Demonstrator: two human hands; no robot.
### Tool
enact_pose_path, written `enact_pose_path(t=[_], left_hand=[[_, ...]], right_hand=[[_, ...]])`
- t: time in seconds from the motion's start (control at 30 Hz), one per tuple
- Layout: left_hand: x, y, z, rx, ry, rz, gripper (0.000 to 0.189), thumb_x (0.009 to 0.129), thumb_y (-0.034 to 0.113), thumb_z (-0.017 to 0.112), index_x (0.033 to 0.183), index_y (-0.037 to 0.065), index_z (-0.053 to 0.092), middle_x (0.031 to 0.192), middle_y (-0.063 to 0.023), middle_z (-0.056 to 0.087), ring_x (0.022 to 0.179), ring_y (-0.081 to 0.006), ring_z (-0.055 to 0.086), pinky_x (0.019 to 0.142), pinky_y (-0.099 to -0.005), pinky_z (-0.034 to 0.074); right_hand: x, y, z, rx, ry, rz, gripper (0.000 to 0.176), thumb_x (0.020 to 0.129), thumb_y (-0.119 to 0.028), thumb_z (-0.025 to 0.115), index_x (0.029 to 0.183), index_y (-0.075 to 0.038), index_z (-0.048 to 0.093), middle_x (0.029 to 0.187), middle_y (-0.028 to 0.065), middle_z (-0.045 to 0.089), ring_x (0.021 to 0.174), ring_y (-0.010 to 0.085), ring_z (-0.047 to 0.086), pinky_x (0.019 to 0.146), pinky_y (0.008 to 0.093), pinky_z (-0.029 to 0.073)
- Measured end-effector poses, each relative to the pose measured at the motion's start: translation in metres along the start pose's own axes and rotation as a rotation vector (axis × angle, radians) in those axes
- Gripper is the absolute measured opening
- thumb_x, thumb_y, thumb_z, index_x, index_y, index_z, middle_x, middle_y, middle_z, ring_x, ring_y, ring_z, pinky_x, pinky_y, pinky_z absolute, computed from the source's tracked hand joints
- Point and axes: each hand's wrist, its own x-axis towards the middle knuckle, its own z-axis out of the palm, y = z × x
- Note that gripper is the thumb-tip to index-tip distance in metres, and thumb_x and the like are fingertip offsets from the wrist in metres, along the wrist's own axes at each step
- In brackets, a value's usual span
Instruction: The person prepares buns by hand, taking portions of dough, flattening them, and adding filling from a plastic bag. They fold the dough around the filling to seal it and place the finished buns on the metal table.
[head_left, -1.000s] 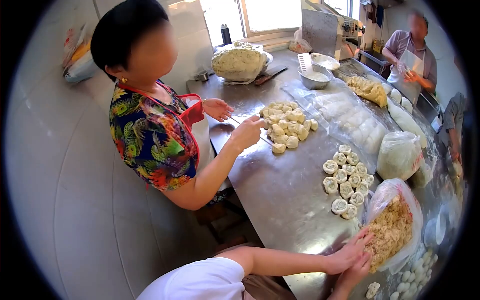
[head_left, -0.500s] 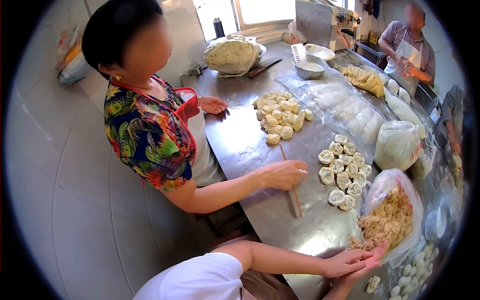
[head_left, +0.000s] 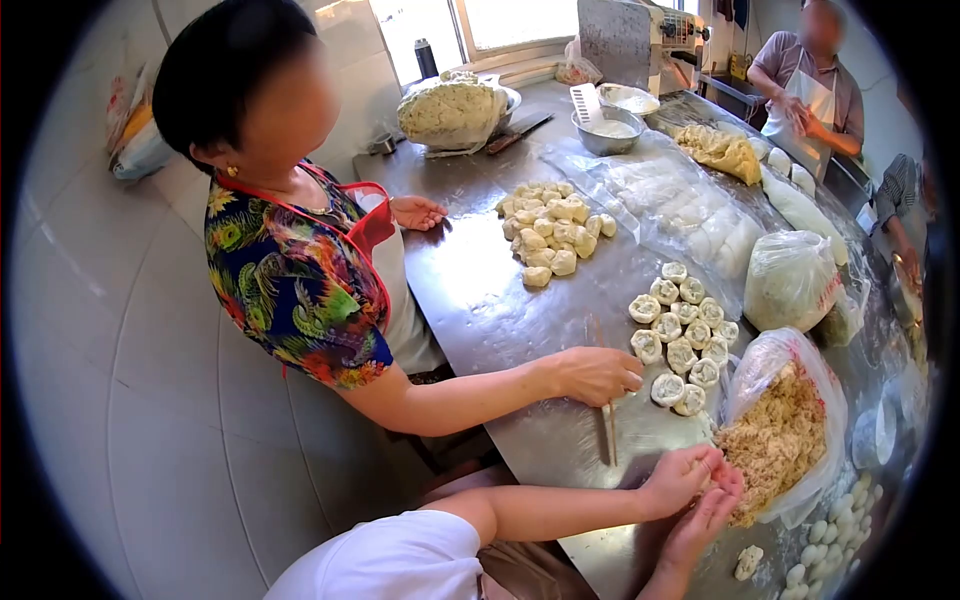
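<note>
My left hand [head_left: 680, 480] and my right hand [head_left: 705, 525] are pressed together at the near edge of the steel table [head_left: 520, 310]. Their fingers are curled and touch the open plastic bag of shredded filling [head_left: 780, 440]. Whatever lies between my palms is hidden. A small piece of dough [head_left: 747, 562] lies just right of my right hand. A co-worker in a floral shirt and red apron sits at my left. This person's hand [head_left: 600, 372] rests on a thin rolling stick [head_left: 608, 432], close to a cluster of filled buns [head_left: 685, 335].
A pile of cut dough pieces [head_left: 550, 230] lies mid-table, and a big dough mound [head_left: 450, 110] and a metal bowl [head_left: 610, 130] stand farther back. A tied bag [head_left: 795, 290] stands at right. Small dough balls [head_left: 830, 535] lie near me. Another person in an apron [head_left: 810, 75] works at the far end.
My hands went from flat palm-to-palm to curled fingers. The co-worker's hand came from the dough pile to the near table with the stick and slid towards the buns.
</note>
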Motion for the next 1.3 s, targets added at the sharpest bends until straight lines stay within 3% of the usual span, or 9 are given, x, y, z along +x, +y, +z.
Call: enact_pose_path(t=[0.27, 0.37, 0.53, 0.63, 0.8, 1.0, 1.07, 1.17, 1.3], left_hand=[[-0.001, -0.005, -0.004, -0.428, -0.369, 0.002, 0.04, 0.1, 0.031, 0.045, 0.13, 0.005, 0.043, 0.121, -0.0064, 0.055, 0.119, -0.0157, 0.048, 0.098, -0.0301, 0.038], [-0.001, 0.003, -0.004, -0.021, -0.27, 0.261, 0.046, 0.098, 0.03, 0.049, 0.135, 0.006, 0.037, 0.125, -0.0079, 0.054, 0.119, -0.0164, 0.047, 0.097, -0.0296, 0.038], [-0.006, 0.012, -0.005, -0.073, -0.353, -0.173, 0.032, 0.096, 0.029, 0.052, 0.088, 0.001, 0.066, 0.086, -0.0031, 0.065, 0.085, -0.012, 0.059, 0.084, -0.0286, 0.045], [-0.003, 0.014, -0.012, 0.01, -0.319, -0.094, 0.033, 0.097, 0.029, 0.05, 0.088, 0.001, 0.064, 0.084, -0.0041, 0.063, 0.092, -0.0108, 0.057, 0.087, -0.0267, 0.044], [-0.001, 0.016, -0.004, -0.232, -0.356, 0.171, 0.051, 0.096, 0.034, 0.053, 0.137, 0.006, 0.04, 0.138, -0.006, 0.045, 0.116, -0.0141, 0.051, 0.098, -0.0315, 0.039], [-0.002, 0.006, -0.008, -0.075, -0.47, -0.069, 0.032, 0.097, 0.031, 0.051, 0.104, 0.002, 0.063, 0.103, -0.0054, 0.064, 0.105, -0.0112, 0.055, 0.099, -0.0297, 0.039], [-0.002, 0.009, -0.006, -0.065, -0.365, -0.184, 0.034, 0.1, 0.027, 0.046, 0.089, 0.001, 0.064, 0.087, -0.0036, 0.066, 0.098, -0.0128, 0.059, 0.102, -0.0307, 0.036], [0.009, -0.031, -0.009, -0.151, -0.395, 0.12, 0.035, 0.101, 0.028, 0.043, 0.097, 0.0, 0.064, 0.091, -0.005, 0.066, 0.108, -0.0135, 0.056, 0.104, -0.032, 0.034], [-0.005, -0.005, -0.002, -0.267, -0.341, 0.007, 0.039, 0.098, 0.032, 0.05, 0.122, 0.003, 0.058, 0.119, -0.0102, 0.061, 0.127, -0.0195, 0.044, 0.105, -0.0338, 0.034]], right_hand=[[-0.007, 0.007, 0.0, 0.231, -0.09, 0.064, 0.05, 0.102, -0.039, 0.038, 0.136, -0.002, 0.038, 0.132, 0.0099, 0.046, 0.122, 0.0201, 0.046, 0.101, 0.0341, 0.036], [-0.004, 0.013, -0.017, 0.569, -0.053, 0.258, 0.053, 0.101, -0.045, 0.035, 0.134, -0.004, 0.04, 0.128, 0.0092, 0.047, 0.119, 0.0188, 0.047, 0.1, 0.0329, 0.037], [-0.005, 0.023, -0.011, 0.375, -0.051, 0.125, 0.058, 0.1, -0.052, 0.032, 0.132, -0.004, 0.041, 0.126, 0.0075, 0.047, 0.119, 0.0184, 0.046, 0.1, 0.0324, 0.036], [-0.012, 0.001, 0.018, 0.285, 0.045, 0.099, 0.057, 0.099, -0.054, 0.034, 0.125, -0.004, 0.045, 0.118, 0.0054, 0.048, 0.113, 0.0165, 0.047, 0.096, 0.031, 0.038], [-0.006, -0.003, -0.005, 0.291, -0.15, 0.11, 0.052, 0.099, -0.053, 0.036, 0.114, -0.005, 0.048, 0.104, 0.0029, 0.053, 0.096, 0.0124, 0.053, 0.08, 0.0273, 0.044], [-0.008, -0.001, 0.01, 0.332, 0.046, 0.234, 0.064, 0.096, -0.058, 0.037, 0.124, -0.001, 0.045, 0.089, 0.0039, 0.057, 0.065, 0.0096, 0.055, 0.051, 0.0202, 0.041], [-0.007, 0.011, 0.014, -0.038, 0.091, -0.045, 0.053, 0.099, -0.052, 0.033, 0.117, -0.005, 0.048, 0.093, 0.0024, 0.054, 0.076, 0.0097, 0.054, 0.059, 0.021, 0.042], [-0.002, 0.015, 0.014, -0.22, 0.114, -0.137, 0.046, 0.102, -0.047, 0.03, 0.11, -0.007, 0.052, 0.094, 0.0007, 0.053, 0.077, 0.0078, 0.053, 0.057, 0.0187, 0.04], [0.002, 0.021, -0.012, 0.354, -0.184, 0.169, 0.045, 0.101, -0.047, 0.03, 0.105, -0.009, 0.054, 0.083, -0.0004, 0.054, 0.066, 0.007, 0.051, 0.054, 0.0196, 0.038]])
